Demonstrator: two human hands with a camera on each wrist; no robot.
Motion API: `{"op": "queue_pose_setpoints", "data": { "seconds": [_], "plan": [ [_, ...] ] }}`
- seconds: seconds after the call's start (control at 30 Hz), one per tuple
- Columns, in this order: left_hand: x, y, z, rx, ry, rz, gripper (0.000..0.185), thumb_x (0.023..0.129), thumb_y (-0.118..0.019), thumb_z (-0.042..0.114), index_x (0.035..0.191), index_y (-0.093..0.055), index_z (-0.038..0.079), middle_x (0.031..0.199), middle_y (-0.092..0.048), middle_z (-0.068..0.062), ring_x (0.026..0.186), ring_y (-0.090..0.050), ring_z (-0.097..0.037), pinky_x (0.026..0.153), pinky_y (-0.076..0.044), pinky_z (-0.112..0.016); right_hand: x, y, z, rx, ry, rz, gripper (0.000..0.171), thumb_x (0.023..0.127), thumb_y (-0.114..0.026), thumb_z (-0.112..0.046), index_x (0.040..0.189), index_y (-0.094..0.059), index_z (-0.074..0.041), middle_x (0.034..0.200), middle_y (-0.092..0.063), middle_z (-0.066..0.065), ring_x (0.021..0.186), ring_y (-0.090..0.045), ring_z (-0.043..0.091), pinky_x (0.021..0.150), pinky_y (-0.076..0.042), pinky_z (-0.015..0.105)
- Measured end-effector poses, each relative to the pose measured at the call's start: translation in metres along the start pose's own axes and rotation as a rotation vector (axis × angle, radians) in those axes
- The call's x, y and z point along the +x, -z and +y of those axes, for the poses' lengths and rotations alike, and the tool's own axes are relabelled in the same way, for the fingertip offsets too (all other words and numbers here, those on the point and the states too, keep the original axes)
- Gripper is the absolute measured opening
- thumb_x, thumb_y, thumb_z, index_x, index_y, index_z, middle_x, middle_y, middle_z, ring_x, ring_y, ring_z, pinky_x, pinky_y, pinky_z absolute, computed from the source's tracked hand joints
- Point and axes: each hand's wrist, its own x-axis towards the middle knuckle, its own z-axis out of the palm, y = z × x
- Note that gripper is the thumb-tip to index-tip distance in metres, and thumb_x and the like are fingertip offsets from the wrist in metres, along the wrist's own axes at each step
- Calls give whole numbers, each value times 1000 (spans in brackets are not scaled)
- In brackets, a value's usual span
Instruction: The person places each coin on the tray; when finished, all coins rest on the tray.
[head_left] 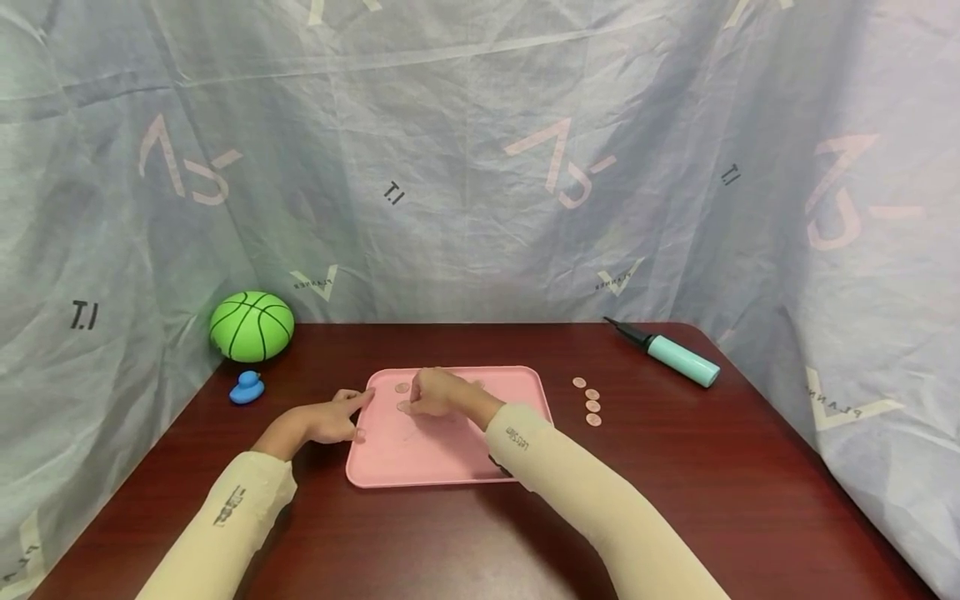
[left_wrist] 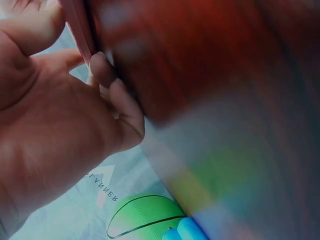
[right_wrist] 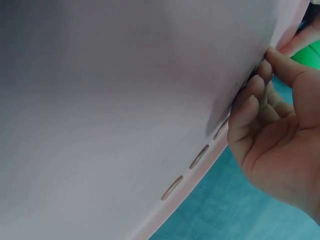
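Note:
A pink tray [head_left: 450, 467] lies on the table with a few flat copper-coloured coins [head_left: 402, 387] along its far side. My right hand [head_left: 442, 393] is over the tray, fingers curled down and fingertips pinching at a coin [head_left: 405, 407] close to the surface. In the right wrist view, several coins [right_wrist: 199, 156] sit in a row by the tray's rim, beside the right hand [right_wrist: 275, 120]. At the tray's left rim, my left hand [head_left: 330, 418] holds the edge. The left wrist view shows the left hand [left_wrist: 65, 105] with its fingers against the tray's edge [left_wrist: 77, 25].
Several more coins [head_left: 592, 407] lie in a line on the table right of the tray. A turquoise hand pump [head_left: 682, 360] is at the back right. A green ball [head_left: 252, 327] and a blue rubber duck [head_left: 247, 387] stand at the left. Grey cloth [head_left: 465, 250] hangs behind the table.

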Motion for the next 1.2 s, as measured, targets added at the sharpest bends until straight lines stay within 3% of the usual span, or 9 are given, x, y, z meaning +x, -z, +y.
{"op": "queue_pose_setpoints", "data": {
  "seconds": [0.17, 0.3, 0.5, 0.57, 0.7, 0.87, 0.97, 1.07, 1.2],
  "plan": [
    [1, 1, 2, 1, 2, -6, 87, 90, -67, 21, 157, -16, -1, 150, -18, -31, 138, -26, -44, 110, -24, -60, 0, 1, -3, -8, -47, -7, 26, 93, -67, -44, 86, -78, -22, 104, -73, -10, 107, -61, 13, 94, -47, 32],
    [2, 1, 3, 1, 8, -12, 87, 90, -66, 22, 157, -16, -1, 151, -18, -31, 138, -26, -45, 110, -24, -61, 0, 2, -4, 1, -67, -19, 24, 93, -67, -43, 87, -77, -23, 129, -65, -11, 129, -51, 21, 104, -41, 44],
    [1, 0, 5, 6, 5, -9, 86, 90, -67, 21, 157, -16, 0, 150, -19, -31, 137, -28, -44, 109, -25, -60, 0, 0, -1, -4, -42, -14, 22, 93, -68, -41, 90, -75, -21, 112, -71, -8, 111, -59, 13, 96, -45, 34],
    [1, -2, 4, 8, 8, -8, 86, 90, -67, 21, 157, -17, 0, 150, -19, -31, 137, -29, -44, 110, -25, -60, 0, -1, 3, 2, -30, -22, 18, 92, -70, -37, 91, -74, -20, 98, -70, -8, 96, -60, 10, 88, -47, 28],
    [2, -3, 3, 7, 8, -4, 86, 90, -67, 20, 157, -17, 0, 150, -19, -31, 137, -29, -44, 110, -26, -58, -2, 0, 10, 8, 30, -39, 12, 88, -75, -23, 94, -74, -13, 91, -69, -5, 83, -57, 7, 80, -47, 22],
    [2, -3, 5, -1, 20, -1, 87, 90, -67, 21, 158, -16, 2, 151, -19, -29, 137, -30, -43, 110, -26, -58, -17, 10, 17, 53, 98, -86, 16, 85, -77, -19, 97, -74, -9, 119, -70, 7, 77, -59, 6, 81, -47, 20],
    [2, -2, 4, 0, 23, 0, 87, 90, -67, 20, 158, -16, 3, 152, -18, -29, 137, -29, -43, 110, -26, -58, -26, 19, 22, 80, 102, -116, 16, 86, -77, -20, 97, -72, -9, 108, -73, 9, 70, -61, 5, 74, -48, 20],
    [2, -1, 1, 2, 16, 1, 87, 90, -67, 20, 158, -16, 1, 151, -18, -30, 138, -27, -43, 110, -25, -58, -34, 29, 28, 86, 90, -116, 15, 88, -74, -21, 97, -71, -10, 82, -73, 2, 71, -63, 5, 70, -49, 22],
    [0, 1, -1, -4, 12, -5, 87, 91, -66, 21, 157, -14, 0, 152, -16, -31, 138, -25, -45, 110, -24, -59, -44, 41, 37, 76, 91, -85, 19, 87, -73, -19, 103, -70, -9, 85, -70, -1, 81, -64, 9, 74, -49, 26]
  ]
}}
